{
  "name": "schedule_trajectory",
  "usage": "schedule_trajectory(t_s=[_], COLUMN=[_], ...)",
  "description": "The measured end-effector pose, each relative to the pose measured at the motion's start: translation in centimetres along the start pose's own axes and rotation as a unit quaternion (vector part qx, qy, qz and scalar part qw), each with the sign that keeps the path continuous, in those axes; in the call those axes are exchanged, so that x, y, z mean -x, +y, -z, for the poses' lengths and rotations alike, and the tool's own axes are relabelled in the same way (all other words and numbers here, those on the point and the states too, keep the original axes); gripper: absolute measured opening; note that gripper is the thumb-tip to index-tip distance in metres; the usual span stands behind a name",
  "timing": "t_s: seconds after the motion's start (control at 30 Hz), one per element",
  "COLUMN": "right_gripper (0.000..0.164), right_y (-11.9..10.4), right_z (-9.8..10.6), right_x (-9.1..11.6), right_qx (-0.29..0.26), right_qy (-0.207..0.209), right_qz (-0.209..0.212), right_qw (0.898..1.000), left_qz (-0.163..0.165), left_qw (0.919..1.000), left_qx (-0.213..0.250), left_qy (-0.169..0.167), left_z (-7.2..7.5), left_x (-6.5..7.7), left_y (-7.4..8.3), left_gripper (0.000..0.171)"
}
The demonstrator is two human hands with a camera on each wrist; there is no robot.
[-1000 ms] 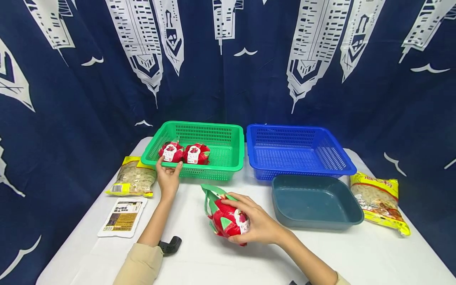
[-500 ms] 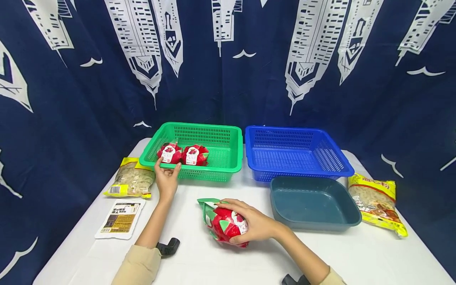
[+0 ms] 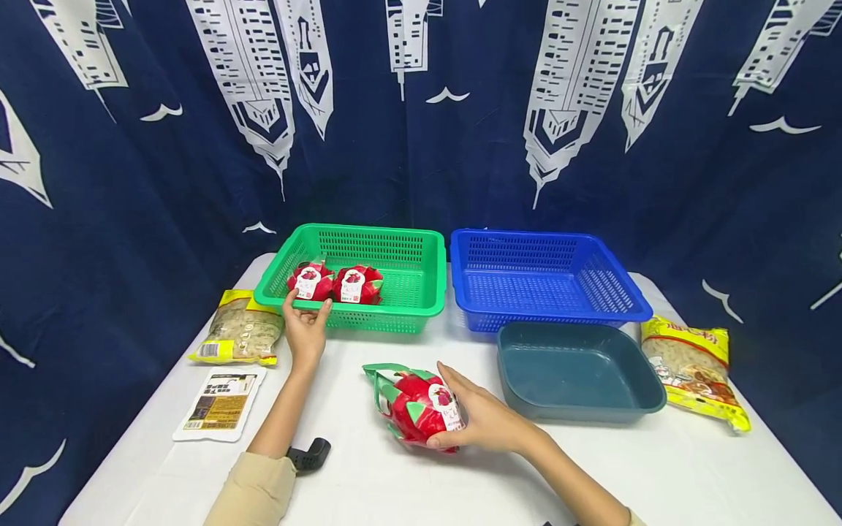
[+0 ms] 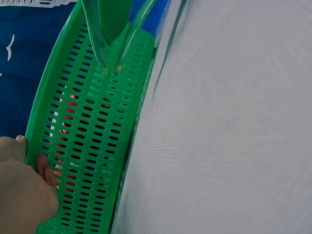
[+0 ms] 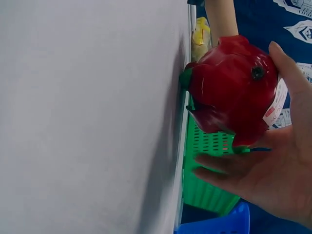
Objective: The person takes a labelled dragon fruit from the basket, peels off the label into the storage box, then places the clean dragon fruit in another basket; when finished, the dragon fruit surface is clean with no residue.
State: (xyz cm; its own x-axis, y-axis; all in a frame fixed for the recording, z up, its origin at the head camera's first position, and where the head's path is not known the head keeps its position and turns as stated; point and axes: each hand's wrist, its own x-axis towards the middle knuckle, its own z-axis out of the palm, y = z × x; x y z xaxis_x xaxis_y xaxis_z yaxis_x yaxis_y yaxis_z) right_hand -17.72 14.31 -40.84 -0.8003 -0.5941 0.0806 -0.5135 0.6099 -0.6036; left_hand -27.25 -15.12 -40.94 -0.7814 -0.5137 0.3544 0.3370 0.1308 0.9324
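Note:
My left hand is at the front left rim of the green basket, one fingertip over the rim and others against its outer wall in the left wrist view. Inside sit two labelled red dragon fruits, a left dragon fruit and a right dragon fruit. A third dragon fruit with long green leaf tips lies low over the white table in front. My right hand is at its right side. The thumb touches its lower edge and the other fingers stand straight, spread off the skin in the right wrist view.
A blue basket stands right of the green one, a dark teal tub before it. A yellow bag lies far right. On the left are another yellow bag and a flat white packet.
My right fingers, which lay over the top of the front dragon fruit, have lifted and spread. The dragon fruit was lowered slightly earlier. The left hand stays at the rim.

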Motion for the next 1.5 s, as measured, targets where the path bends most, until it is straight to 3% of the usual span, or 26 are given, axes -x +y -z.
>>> schedule_trajectory(t_s=[0.1,0.2,0.43,0.67,0.83,0.93,1.03,1.1,1.2,1.27,1.33,1.4,1.43,1.47,1.5], right_gripper=[0.103,0.096,0.086,0.081,0.079,0.077,0.075,0.074,0.073,0.073,0.074,0.074,0.074,0.074,0.075], right_y=[0.1,0.5,0.7,2.0,1.1,0.4,0.2,0.2,0.5,0.6,0.7,0.7,0.7,0.8,0.8], right_z=[-0.2,-0.5,-0.8,-1.9,-2.1,-1.8,-1.6,-1.5,-1.6,-1.7,-1.8,-1.8,-1.7,-1.7,-1.6], right_x=[0.1,0.0,-0.6,-1.6,-1.7,-1.6,-1.6,-1.7,-1.7,-1.8,-1.9,-1.9,-2.0,-2.1,-2.1], right_qx=[-0.017,-0.059,-0.198,-0.21,-0.224,-0.242,-0.255,-0.263,-0.275,-0.274,-0.273,-0.267,-0.263,-0.257,-0.253], right_qy=[0.02,0.042,0.045,0.028,0.019,0.016,0.024,0.031,0.041,0.042,0.048,0.062,0.071,0.081,0.091], right_qz=[-0.005,0.0,0.057,0.103,0.148,0.157,0.139,0.123,0.109,0.109,0.111,0.111,0.109,0.106,0.102], right_qw=[1.0,0.997,0.978,0.972,0.963,0.957,0.957,0.957,0.955,0.955,0.954,0.955,0.956,0.957,0.958], left_qz=[-0.006,0.002,0.011,0.014,0.01,0.012,0.011,0.002,-0.021,-0.055,-0.094,-0.132,-0.146,-0.157,-0.161], left_qw=[0.9999,1.0,0.9999,0.9999,0.9999,0.999,0.9957,0.9921,0.9886,0.9878,0.9897,0.9873,0.9806,0.9686,0.9514], left_qx=[-0.008,-0.008,0.01,0.008,-0.003,-0.042,-0.088,-0.113,-0.114,-0.106,-0.092,-0.077,-0.074,-0.073,-0.075], left_qy=[0.002,0.002,0.001,0.003,0.006,0.009,0.026,0.055,0.096,0.1,0.055,-0.043,-0.107,-0.179,-0.251], left_z=[0.0,-0.1,-0.2,-0.2,-0.2,0.0,0.2,0.3,0.2,0.1,-0.1,-0.4,-0.5,-0.6,-0.7], left_x=[0.4,0.4,-0.4,-0.7,-0.7,-0.6,-0.5,-0.4,-0.3,-0.1,0.1,0.5,0.8,1.0,1.3], left_y=[0.9,0.8,-1.8,-2.4,-2.1,-1.7,-1.4,-1.2,-0.4,0.3,1.3,2.2,2.7,3.0,3.2], left_gripper=[0.063,0.063,0.068,0.068,0.067,0.069,0.072,0.071,0.058,0.043,0.031,0.024,0.023,0.025,0.03])
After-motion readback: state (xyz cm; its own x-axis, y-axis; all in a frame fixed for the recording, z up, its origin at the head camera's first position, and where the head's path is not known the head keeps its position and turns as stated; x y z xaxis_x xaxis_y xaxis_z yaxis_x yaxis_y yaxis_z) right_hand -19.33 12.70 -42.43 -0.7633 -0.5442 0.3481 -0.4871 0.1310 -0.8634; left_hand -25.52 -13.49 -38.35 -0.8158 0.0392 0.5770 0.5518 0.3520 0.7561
